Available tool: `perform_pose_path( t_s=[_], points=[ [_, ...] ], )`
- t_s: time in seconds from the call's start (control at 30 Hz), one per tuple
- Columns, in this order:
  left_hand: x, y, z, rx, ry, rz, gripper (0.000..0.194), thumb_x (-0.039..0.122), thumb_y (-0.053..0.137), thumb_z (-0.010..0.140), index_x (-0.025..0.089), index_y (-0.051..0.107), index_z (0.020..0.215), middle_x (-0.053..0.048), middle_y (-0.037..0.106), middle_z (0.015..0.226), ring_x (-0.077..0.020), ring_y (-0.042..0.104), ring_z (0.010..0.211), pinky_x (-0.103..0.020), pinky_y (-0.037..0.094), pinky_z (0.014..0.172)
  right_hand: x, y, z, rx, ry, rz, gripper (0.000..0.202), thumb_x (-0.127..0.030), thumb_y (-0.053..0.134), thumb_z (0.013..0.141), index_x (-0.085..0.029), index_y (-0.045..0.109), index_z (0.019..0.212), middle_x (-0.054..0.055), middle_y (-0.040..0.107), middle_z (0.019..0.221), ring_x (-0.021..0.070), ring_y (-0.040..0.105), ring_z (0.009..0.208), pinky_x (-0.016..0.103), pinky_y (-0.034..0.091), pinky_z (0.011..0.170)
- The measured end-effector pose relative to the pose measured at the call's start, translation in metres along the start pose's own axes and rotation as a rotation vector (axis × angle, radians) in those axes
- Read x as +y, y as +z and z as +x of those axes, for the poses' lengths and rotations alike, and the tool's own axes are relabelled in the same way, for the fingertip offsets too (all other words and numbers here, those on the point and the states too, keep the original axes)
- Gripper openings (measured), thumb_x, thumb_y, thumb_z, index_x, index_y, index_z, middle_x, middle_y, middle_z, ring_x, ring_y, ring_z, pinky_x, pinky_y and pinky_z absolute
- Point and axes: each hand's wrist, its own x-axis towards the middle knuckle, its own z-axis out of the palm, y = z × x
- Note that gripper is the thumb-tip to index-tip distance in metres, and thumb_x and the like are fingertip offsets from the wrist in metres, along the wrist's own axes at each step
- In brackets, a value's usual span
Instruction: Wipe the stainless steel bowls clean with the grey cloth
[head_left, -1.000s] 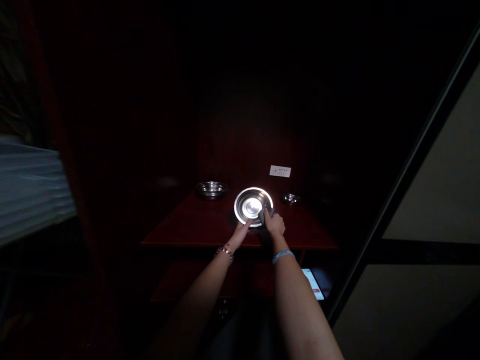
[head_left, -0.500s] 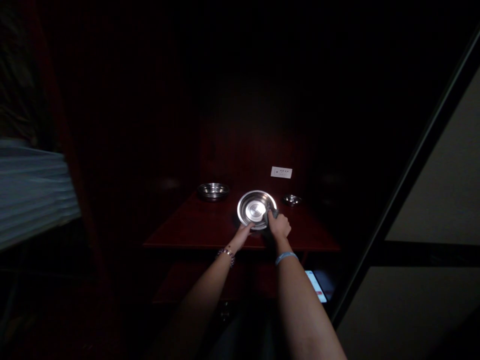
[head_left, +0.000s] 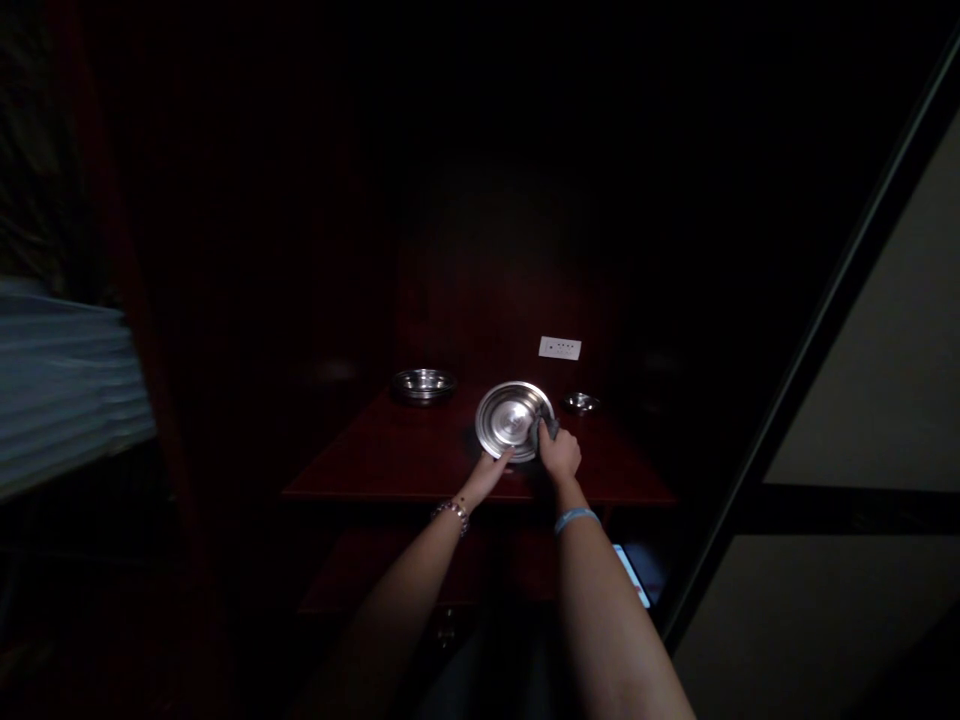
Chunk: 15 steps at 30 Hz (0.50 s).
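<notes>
A shiny round metal bowl [head_left: 504,412] is tilted toward me above the dark red desk surface. Its lower rim is gripped by my left hand [head_left: 487,474], with the thumb on the inner side and the other fingers mostly hidden beneath. My right hand [head_left: 561,452] is closed around a grey cloth [head_left: 543,432], which presses on the bowl's right inner side. A stack of metal bowls [head_left: 424,386] sits behind to the left. One smaller metal bowl [head_left: 582,403] rests behind to the right.
The red desk [head_left: 360,475] has a front edge just below the hands and a lower shelf under it. A white socket plate [head_left: 559,348] is on the back wall. A lit phone [head_left: 631,575] lies low at right. Pale ribbed material [head_left: 67,380] stands at far left.
The bowl turns slightly in my hands, and the cloth stays at its right inner side. The view shifts a little; the stack and the small bowl stay put on the desk.
</notes>
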Motion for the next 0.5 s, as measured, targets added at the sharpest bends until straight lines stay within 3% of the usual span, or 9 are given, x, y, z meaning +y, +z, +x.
perform_pose_path(
  t_s=[0.2, 0.33, 0.5],
  points=[
    [0.0119, 0.0043, -0.0093, -0.080, 0.022, 0.115, 0.051, 0.037, 0.070, 0.085, 0.017, 0.062, 0.132, -0.016, 0.064, 0.137, -0.0309, 0.064, 0.118, -0.034, 0.062, 0.079, 0.0014, -0.0012, 0.0006, -0.046, 0.034, -0.021, 0.064, -0.056, 0.035, 0.101, -0.008, 0.075, 0.113, 0.024, 0.073, 0.110, 0.0328, 0.070, 0.110, 0.038, 0.053, 0.093],
    [0.0088, 0.0024, -0.0067, -0.070, -0.005, 0.116, 0.046, 0.032, 0.067, 0.087, 0.016, 0.064, 0.129, -0.014, 0.066, 0.134, -0.0302, 0.064, 0.118, -0.034, 0.062, 0.080, 0.0005, -0.0039, -0.0019, -0.089, 0.050, -0.018, 0.063, -0.058, 0.036, 0.100, -0.009, 0.073, 0.117, 0.023, 0.073, 0.113, 0.0312, 0.070, 0.111, 0.037, 0.054, 0.092],
    [0.0117, 0.0016, -0.0068, -0.008, -0.049, 0.052, 0.041, 0.025, 0.066, 0.086, 0.017, 0.066, 0.126, -0.013, 0.066, 0.134, -0.0309, 0.065, 0.118, -0.035, 0.062, 0.083, -0.0079, -0.0043, -0.0074, -0.042, 0.065, -0.035, 0.063, -0.060, 0.040, 0.098, -0.009, 0.073, 0.114, 0.024, 0.072, 0.112, 0.0326, 0.070, 0.110, 0.039, 0.053, 0.092]
  ],
)
